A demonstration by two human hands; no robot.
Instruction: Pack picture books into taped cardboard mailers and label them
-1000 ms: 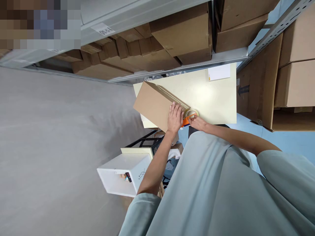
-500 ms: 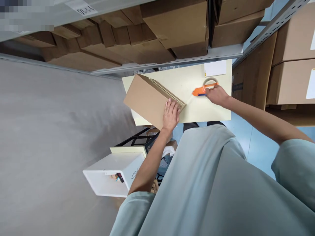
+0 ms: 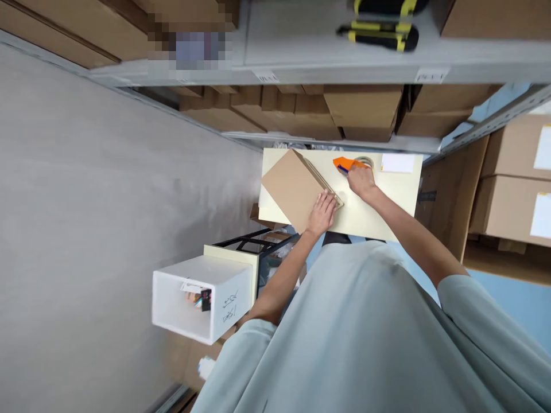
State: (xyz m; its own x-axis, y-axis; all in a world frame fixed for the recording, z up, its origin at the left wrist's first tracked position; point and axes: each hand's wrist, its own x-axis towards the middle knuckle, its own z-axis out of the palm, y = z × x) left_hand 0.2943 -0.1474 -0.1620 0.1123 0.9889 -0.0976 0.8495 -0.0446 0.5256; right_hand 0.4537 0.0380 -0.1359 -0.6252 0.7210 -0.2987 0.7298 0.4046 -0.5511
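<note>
My left hand lies on a brown cardboard box, its fingers stretched out near the edge where layered cardboard shows. The box sits at an angle on a pale cream table. My right hand is closed around an orange tape dispenser. A tape roll shows behind that hand, and a dark blue part sticks out below the orange body. The dispenser is over the table, to the right of the box and apart from it.
A white paper lies at the table's back right. Shelves with cartons run above the far side. Two utility knives lie on the upper shelf. Labelled boxes stand at right. A white bin is at left by a grey wall.
The view has tilted up, showing more of the upper shelf. My right hand has brought the tape dispenser closer to the box and turned it. My left hand has stayed on the box.
</note>
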